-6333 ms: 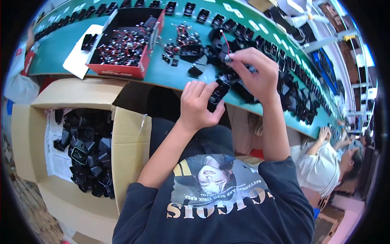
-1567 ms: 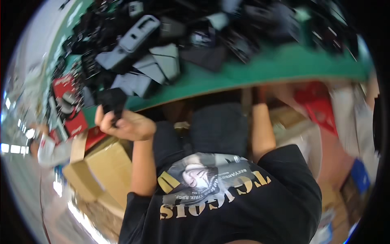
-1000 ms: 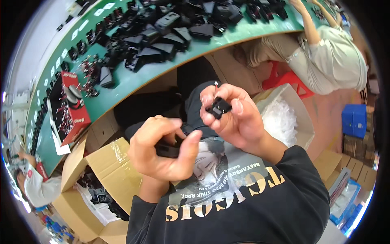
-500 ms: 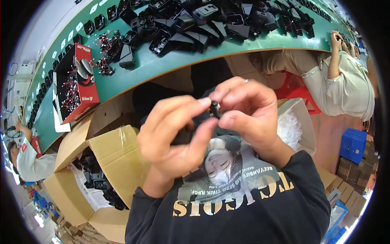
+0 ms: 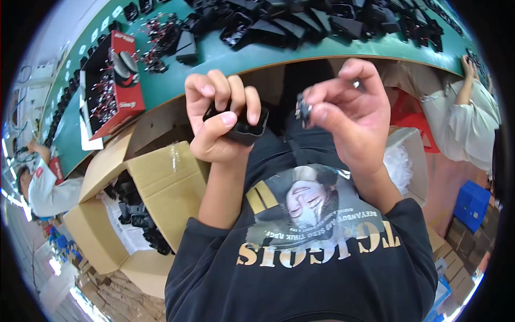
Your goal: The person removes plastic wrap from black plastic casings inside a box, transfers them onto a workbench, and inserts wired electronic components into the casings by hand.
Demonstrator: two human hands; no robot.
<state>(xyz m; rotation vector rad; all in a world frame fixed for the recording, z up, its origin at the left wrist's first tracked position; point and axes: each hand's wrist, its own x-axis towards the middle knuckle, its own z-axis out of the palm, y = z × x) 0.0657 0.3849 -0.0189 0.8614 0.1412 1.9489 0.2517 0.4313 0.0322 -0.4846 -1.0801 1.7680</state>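
My left hand (image 5: 217,121) is closed around a black plastic housing (image 5: 249,131), an open box-like shell whose inside faces up between the fingers. To its right, my right hand (image 5: 351,118) pinches a small dark part with light metal bits (image 5: 302,110) between thumb and fingertips; its exact kind is too small to make out. A small shiny ball-like bit (image 5: 356,84) shows by the raised fingers of that hand. The two hands are apart, held over my lap in front of the table edge.
Black housings (image 5: 289,27) crowd the green table (image 5: 225,61), beside small wired parts (image 5: 155,40). A red box (image 5: 131,99) of wired parts sits at its left. Open cartons stand on both sides, the left carton (image 5: 166,166) holding black parts. Co-workers sit at right (image 5: 464,121) and far left.
My hands have moved apart, the right one carrying the small part away to the right. The black housing in my left hand has come into plain sight. The whole view has shifted slightly.
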